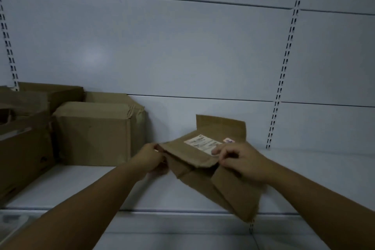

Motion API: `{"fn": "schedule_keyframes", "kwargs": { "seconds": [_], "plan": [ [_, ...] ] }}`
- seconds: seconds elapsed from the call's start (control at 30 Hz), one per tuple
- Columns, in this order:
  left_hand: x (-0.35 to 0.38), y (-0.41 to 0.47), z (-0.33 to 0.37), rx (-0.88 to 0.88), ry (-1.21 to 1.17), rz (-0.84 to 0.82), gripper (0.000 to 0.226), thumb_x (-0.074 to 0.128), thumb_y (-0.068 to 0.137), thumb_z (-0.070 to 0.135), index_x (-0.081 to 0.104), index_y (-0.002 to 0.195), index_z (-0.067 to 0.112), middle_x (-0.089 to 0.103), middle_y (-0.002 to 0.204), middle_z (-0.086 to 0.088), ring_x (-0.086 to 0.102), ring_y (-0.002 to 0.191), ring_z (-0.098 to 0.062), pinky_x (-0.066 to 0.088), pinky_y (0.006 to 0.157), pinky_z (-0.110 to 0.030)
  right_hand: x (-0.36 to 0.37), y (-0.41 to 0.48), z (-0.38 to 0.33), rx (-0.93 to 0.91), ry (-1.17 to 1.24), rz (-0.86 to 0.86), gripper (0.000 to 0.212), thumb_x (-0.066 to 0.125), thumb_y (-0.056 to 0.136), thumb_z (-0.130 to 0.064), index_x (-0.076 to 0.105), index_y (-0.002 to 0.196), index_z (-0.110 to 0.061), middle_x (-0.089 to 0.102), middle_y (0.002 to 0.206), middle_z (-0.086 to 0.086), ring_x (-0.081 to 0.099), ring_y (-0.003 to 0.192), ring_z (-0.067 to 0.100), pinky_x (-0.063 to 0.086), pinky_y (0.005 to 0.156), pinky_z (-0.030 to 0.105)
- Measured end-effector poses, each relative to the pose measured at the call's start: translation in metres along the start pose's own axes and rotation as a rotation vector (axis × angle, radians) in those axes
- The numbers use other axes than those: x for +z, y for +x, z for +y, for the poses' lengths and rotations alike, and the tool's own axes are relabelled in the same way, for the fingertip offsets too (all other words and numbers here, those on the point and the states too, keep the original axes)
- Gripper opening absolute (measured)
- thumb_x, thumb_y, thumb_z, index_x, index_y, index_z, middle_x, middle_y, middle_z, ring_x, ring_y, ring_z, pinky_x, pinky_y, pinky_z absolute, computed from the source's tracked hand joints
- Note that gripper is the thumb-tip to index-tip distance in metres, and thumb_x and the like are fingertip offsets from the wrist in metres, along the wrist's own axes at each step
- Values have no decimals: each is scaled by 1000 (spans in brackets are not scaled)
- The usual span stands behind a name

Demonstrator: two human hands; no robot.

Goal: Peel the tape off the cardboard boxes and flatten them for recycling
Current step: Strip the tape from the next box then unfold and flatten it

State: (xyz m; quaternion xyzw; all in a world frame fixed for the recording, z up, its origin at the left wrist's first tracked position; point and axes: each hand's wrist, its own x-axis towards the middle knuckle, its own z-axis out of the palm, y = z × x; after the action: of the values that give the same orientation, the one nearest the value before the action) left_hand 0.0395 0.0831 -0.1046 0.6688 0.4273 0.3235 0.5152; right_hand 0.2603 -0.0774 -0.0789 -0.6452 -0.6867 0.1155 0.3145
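Here, over the shelf (304, 168) front, the left hand (150, 158) pinches the left edge of the half-collapsed cardboard box (203, 164) while the right hand (241, 163) grips its top flap edge, bare shelf lying rightward and stacked boxes (95, 132) crowding the left.

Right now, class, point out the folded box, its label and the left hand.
folded box (235, 195): head view, lower flap.
label (203, 142): head view, white middle.
left hand (151, 159): head view, back of hand.
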Motion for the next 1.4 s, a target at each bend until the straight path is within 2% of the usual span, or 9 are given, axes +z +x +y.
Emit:
{"fn": "schedule_keyframes", "kwargs": {
  "seconds": [0.13, 0.23, 0.33, 0.47, 0.7, 0.83, 0.97, 1.17, 1.4],
  "plan": [
    [-18, 12, -11, 10, 130, 209, 42, 41, 88, -11, 54, 127, -2, 58, 118, -21, 57, 102, -34, 46, 87, -39, 41, -3, 18, 119, 26, -130, 23, 60, 91, -25, 64, 69, -34, 57, 119, -24, 48, 118, -1, 34, 103, 21],
    [-10, 1, -4, 304, 359, 310, 35, 48, 84, -8, 64, 111, 4, 55, 126, -9, 50, 118, -22, 38, 95, -27, 39, -3, 15, 202, 237, -82, 27, 60, 91, -30, 69, 67, -38, 62, 121, -17, 51, 118, 3, 38, 95, 18],
    [23, -12, 14, 481, 532, 85, 23, 51, 91, 10, 69, 104, 15, 59, 117, 0, 56, 106, -14, 43, 87, -22, 44, -4, 12, 218, 77, -22, 12, 59, 91, -35, 66, 99, -31, 57, 128, -13, 49, 120, 4, 35, 86, 8],
    [64, -2, 32, 528, 856, -257, 30, 43, 98, 27, 62, 121, 24, 60, 121, 4, 51, 94, -6, 41, 77, -19, 58, -5, 12, 41, -515, -80, 53, 34, 96, -53, 29, 145, -34, 17, 157, -9, 14, 142, 7, 6, 117, 32],
    [82, 48, 12, 382, 1185, -472, 55, 24, 99, 54, 13, 150, 38, 4, 160, 6, 1, 147, -22, 4, 115, -57, 46, -30, 27, 58, -319, -172, 42, 44, 93, -53, 42, 135, -47, 28, 150, -22, 14, 142, 2, 9, 119, 32],
    [81, 64, -10, 333, 1157, -503, 62, 18, 95, 62, -1, 150, 39, -7, 160, 4, -8, 147, -21, 1, 115, -56, 43, -36, 26, 22, -324, 42, 32, 47, 97, -36, 59, 126, -32, 54, 134, -14, 39, 119, -9, 20, 100, 4],
    [81, 71, -12, 345, 1098, -521, 65, 19, 93, 66, 6, 150, 37, 0, 160, 5, -3, 147, -19, 7, 117, -53, 45, -41, 32, 239, -410, 368, 32, 42, 86, -30, 69, 103, -23, 67, 107, -5, 55, 98, 10, 38, 93, 22],
    [75, 61, -18, 517, 796, -306, 59, 41, 90, 10, 31, 147, 21, 19, 158, -2, 13, 145, -21, 13, 118, -44, 43, -64, 26, 466, -286, 496, 16, 57, 85, -10, 67, 93, -19, 59, 93, -10, 51, 82, 2, 32, 70, 3],
    [67, 58, -19, 379, 737, -32, 50, 55, 83, 19, 48, 133, 15, 51, 132, -13, 48, 119, -31, 43, 95, -40, 56, -86, 6, 774, -511, 544, 37, 52, 87, -50, 61, 112, -24, 51, 110, 0, 47, 102, 16, 41, 82, 28]
  ]
}}
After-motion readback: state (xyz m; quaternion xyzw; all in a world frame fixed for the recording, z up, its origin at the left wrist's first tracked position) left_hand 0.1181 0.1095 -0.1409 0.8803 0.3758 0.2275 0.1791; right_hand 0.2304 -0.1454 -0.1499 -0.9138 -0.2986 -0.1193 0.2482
